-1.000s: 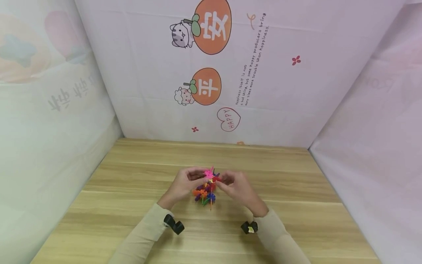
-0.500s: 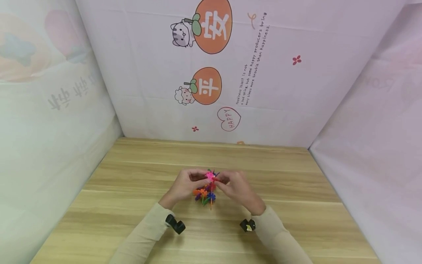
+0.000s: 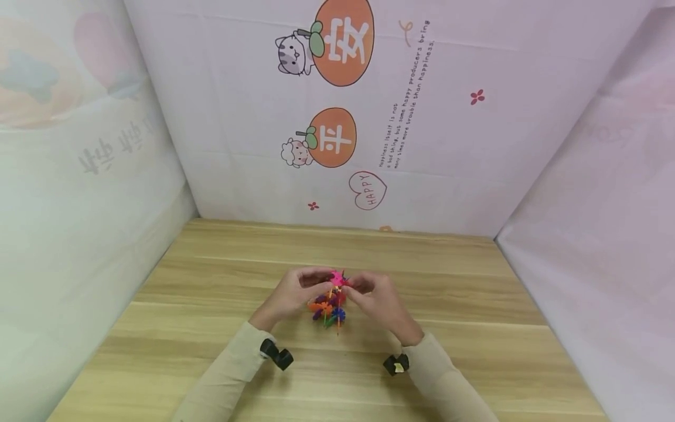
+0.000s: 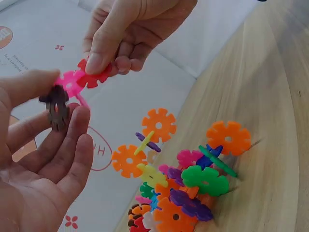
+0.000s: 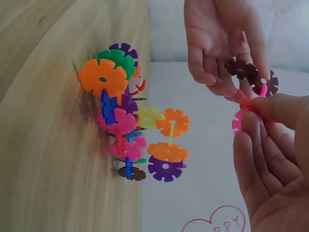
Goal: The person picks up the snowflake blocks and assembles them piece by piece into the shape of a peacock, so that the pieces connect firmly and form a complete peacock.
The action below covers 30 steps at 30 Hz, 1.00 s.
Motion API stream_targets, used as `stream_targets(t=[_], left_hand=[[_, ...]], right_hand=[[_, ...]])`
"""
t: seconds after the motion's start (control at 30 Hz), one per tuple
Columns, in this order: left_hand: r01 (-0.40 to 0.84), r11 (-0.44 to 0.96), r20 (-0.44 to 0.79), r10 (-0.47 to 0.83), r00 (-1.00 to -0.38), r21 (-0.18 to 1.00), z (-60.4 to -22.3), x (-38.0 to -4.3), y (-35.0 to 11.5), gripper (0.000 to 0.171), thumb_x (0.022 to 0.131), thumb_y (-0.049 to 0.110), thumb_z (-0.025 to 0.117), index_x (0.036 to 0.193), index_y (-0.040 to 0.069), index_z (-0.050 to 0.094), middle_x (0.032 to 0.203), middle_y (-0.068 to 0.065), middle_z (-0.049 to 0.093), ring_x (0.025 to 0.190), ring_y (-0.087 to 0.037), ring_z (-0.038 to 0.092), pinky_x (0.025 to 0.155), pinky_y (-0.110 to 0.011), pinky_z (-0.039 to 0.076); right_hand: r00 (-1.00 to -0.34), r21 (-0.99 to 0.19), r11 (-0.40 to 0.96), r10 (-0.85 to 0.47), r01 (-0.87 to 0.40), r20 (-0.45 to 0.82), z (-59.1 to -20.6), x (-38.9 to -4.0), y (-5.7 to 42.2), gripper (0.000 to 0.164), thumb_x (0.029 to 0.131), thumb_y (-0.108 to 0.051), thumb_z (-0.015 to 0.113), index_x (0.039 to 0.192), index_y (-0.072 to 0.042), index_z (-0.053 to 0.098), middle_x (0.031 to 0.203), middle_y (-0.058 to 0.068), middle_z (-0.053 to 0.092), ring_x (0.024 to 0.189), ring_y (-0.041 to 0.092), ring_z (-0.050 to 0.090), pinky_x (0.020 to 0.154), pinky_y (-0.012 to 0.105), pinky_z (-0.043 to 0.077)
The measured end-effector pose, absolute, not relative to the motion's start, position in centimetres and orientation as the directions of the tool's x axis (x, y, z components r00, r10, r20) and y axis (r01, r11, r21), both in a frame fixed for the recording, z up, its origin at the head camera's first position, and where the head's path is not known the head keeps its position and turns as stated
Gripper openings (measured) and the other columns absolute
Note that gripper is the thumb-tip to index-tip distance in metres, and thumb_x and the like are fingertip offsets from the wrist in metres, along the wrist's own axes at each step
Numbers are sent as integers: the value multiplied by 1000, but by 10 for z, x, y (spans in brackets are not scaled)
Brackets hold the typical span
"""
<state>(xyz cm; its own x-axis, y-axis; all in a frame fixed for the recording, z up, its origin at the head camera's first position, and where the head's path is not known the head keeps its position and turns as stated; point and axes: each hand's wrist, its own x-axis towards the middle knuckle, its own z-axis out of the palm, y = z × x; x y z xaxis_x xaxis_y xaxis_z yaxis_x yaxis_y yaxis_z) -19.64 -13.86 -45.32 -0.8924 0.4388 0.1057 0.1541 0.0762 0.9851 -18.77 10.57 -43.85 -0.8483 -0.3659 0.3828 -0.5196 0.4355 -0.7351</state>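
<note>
Above the table both hands hold one small cluster of notched plastic snowflake discs. My left hand (image 3: 292,296) grips its end with a pink disc (image 4: 70,83) and a brown disc (image 4: 58,108) between thumb and fingers. A red disc (image 4: 94,77) meets the pink one at its edge; my right hand (image 3: 384,302) pinches it between thumb and forefinger. The right wrist view shows two brown discs (image 5: 240,69) by the left fingers, and the right thumb and fingers hide most of the red disc. Whether the red and pink notches are fully slotted together, I cannot tell.
Just below the hands, a larger joined structure of discs (image 3: 321,308) in orange, purple, green, blue, pink and yellow stands on the wooden table (image 3: 448,363). Printed white sheets (image 3: 237,117) enclose the table at the back and both sides.
Both hands stay nearly in place, close together. The held cluster turns and shifts slightly between the fingers. The structure on the table has not moved.
</note>
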Motion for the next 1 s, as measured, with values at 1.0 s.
stream_targets(t=[1.0], left_hand=[[373, -131, 349, 712, -609, 918, -464, -199, -136, 21, 106, 7, 63, 122, -4, 71, 122, -21, 71, 108, -10, 70, 92, -36, 64]], right_hand=[[-626, -986, 57, -766, 158, -145, -474, -205, 144, 16, 109, -18, 60, 105, -13, 74, 90, -8, 68, 79, 3, 63, 74, 19, 56]])
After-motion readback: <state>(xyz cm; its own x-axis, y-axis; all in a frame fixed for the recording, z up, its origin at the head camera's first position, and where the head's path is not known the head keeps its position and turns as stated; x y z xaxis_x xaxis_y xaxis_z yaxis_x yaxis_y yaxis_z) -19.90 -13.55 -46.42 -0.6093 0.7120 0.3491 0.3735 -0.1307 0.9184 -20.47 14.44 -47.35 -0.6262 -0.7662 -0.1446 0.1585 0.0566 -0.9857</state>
